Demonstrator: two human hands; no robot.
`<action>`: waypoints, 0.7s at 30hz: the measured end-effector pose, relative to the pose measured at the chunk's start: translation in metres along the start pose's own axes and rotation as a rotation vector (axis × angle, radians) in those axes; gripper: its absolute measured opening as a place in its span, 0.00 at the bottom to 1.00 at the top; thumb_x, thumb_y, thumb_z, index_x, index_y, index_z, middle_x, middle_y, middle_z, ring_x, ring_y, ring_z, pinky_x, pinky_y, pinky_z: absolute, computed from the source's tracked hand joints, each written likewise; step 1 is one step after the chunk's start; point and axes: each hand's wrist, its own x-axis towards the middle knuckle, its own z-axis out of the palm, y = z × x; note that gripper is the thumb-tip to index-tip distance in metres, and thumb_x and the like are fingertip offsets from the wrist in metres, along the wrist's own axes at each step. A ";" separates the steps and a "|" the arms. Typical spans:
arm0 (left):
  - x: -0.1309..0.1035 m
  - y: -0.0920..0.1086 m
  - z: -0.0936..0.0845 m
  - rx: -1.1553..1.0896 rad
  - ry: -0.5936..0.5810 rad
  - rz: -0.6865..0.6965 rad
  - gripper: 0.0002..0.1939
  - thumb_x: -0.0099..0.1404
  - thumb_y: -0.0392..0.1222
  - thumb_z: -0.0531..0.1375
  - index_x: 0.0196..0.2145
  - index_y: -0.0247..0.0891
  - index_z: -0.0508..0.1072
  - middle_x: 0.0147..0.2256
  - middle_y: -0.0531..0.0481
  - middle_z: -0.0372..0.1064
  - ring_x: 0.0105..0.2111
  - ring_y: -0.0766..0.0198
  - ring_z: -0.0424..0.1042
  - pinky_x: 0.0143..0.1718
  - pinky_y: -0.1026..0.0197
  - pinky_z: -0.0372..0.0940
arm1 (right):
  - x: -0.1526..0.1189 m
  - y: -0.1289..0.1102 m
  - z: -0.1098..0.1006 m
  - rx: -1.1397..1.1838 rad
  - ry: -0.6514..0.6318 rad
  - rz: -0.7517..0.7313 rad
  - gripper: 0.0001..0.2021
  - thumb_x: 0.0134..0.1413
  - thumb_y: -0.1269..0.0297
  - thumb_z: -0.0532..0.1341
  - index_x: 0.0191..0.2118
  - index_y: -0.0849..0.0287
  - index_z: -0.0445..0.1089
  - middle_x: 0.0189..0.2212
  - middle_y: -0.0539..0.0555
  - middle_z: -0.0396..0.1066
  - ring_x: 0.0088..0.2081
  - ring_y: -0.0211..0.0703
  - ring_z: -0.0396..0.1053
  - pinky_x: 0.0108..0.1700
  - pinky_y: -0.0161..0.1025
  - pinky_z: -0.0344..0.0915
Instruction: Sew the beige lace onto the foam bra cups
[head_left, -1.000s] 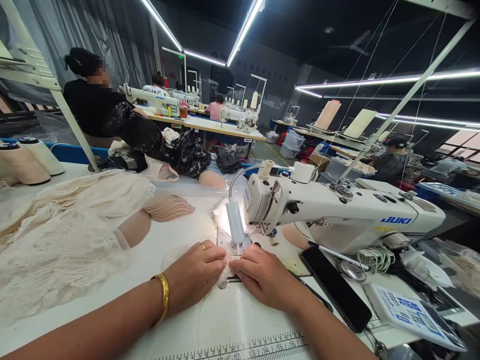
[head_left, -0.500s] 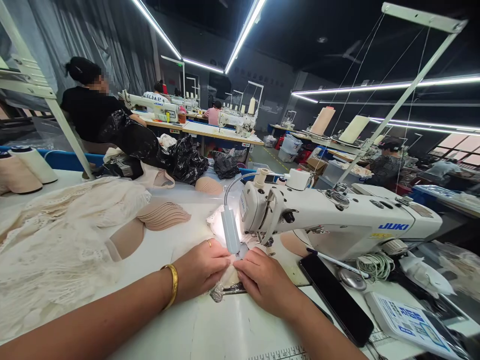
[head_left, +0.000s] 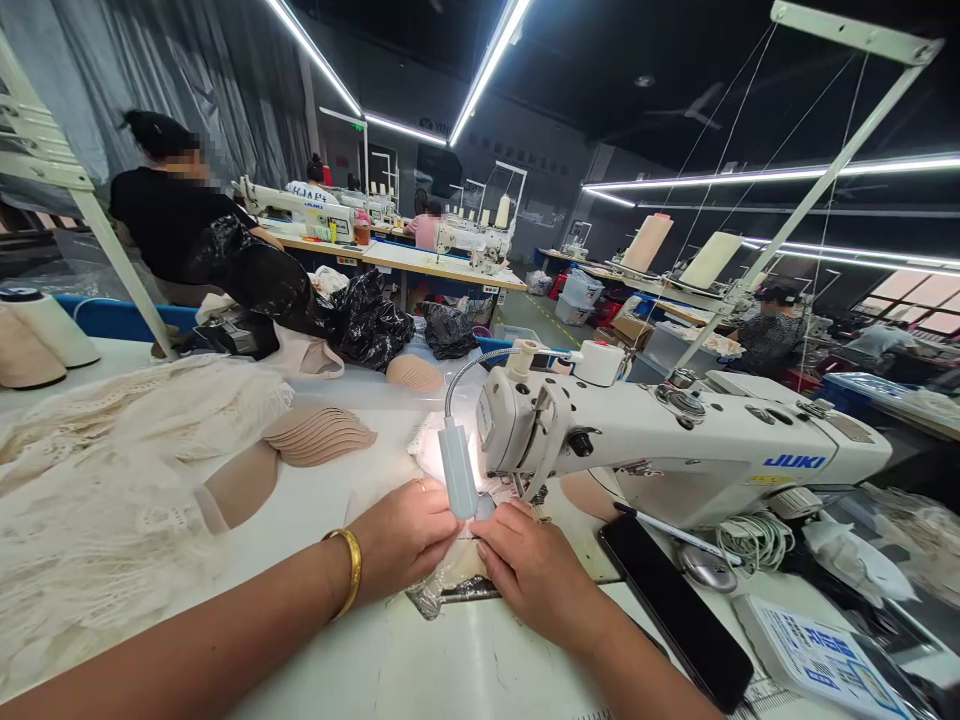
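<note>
My left hand [head_left: 411,530], with a gold ring and bangle, is closed at the edge of a pale lace-like fabric [head_left: 429,447]. Close by on the other side, my right hand [head_left: 531,572] has its fingers curled and its fingertips pressed down on the same work. Both hands are just in front of the needle area of a white sewing machine [head_left: 675,430]. A small grey lamp [head_left: 458,472] on a bendable neck lights the spot and partly covers it. The fabric under my fingertips is mostly hidden.
Cream lace [head_left: 112,500] and stacked beige bra cups [head_left: 322,437] lie on the left. A black phone [head_left: 675,610], a pen [head_left: 675,535] and a white box [head_left: 825,660] are on the right. Black plastic bags [head_left: 367,320] lie behind. A person [head_left: 169,215] sits at the far left.
The view has shifted slightly. Both hands keep nearly the same place at the machine, and less pale fabric shows between them at the front.
</note>
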 end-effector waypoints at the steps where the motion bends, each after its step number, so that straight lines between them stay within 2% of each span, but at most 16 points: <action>1: 0.000 0.000 0.001 0.003 -0.008 -0.005 0.15 0.76 0.33 0.51 0.34 0.38 0.74 0.35 0.45 0.74 0.35 0.57 0.69 0.40 0.55 0.66 | 0.000 0.000 0.000 -0.002 0.002 -0.004 0.09 0.68 0.72 0.54 0.44 0.55 0.71 0.36 0.54 0.70 0.41 0.50 0.69 0.34 0.40 0.61; 13: 0.005 0.002 -0.002 0.008 0.030 -0.021 0.16 0.76 0.33 0.50 0.31 0.39 0.71 0.33 0.48 0.74 0.33 0.59 0.70 0.40 0.57 0.67 | 0.001 -0.001 -0.001 -0.016 -0.005 -0.005 0.10 0.68 0.73 0.55 0.46 0.54 0.72 0.35 0.54 0.70 0.40 0.50 0.69 0.34 0.40 0.60; 17: 0.004 0.003 0.000 0.030 0.030 -0.027 0.16 0.76 0.33 0.50 0.32 0.39 0.72 0.31 0.49 0.72 0.32 0.59 0.70 0.39 0.57 0.67 | 0.000 -0.001 -0.001 -0.025 -0.012 -0.009 0.11 0.68 0.73 0.54 0.46 0.55 0.72 0.36 0.55 0.70 0.39 0.50 0.69 0.33 0.40 0.59; 21: 0.004 0.004 -0.001 0.032 0.030 -0.042 0.14 0.75 0.34 0.51 0.36 0.39 0.74 0.33 0.48 0.75 0.33 0.58 0.72 0.39 0.56 0.68 | -0.001 -0.001 0.000 -0.023 -0.013 -0.005 0.11 0.68 0.73 0.54 0.46 0.55 0.72 0.37 0.55 0.71 0.39 0.50 0.69 0.32 0.40 0.59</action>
